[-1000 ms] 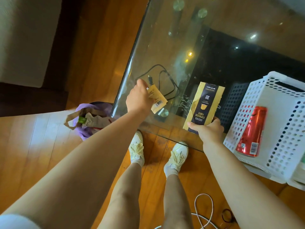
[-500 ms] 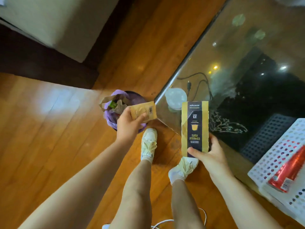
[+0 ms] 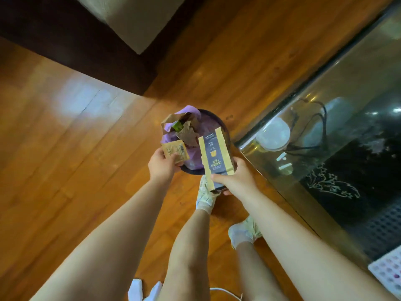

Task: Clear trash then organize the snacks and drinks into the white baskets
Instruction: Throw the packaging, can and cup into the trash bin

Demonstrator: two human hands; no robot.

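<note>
Below, my left hand (image 3: 162, 164) pinches a small tan packet (image 3: 175, 150) by its near end, thumb on top; my right hand (image 3: 233, 178) is wrapped around the lower end of a long coffee box (image 3: 216, 156), its long axis pointing away from me toward the bin (image 3: 223, 129); both pieces of trash hang over the near rim of the bin, the packet at its left side, the box across its right; the bin, lined in purple, stands on the wooden floor (image 3: 65, 148) just ahead of my shoes, already holding a crumpled brown paper bag (image 3: 186, 129) that fills its far half; I judge that a short forward drop suffices, the left hand being nearer the open lining; the glass table (image 3: 325, 118) edge runs close along the right, so the box has less room there; a corner of one white basket (image 3: 388, 272) shows at lower right, well apart.
</note>
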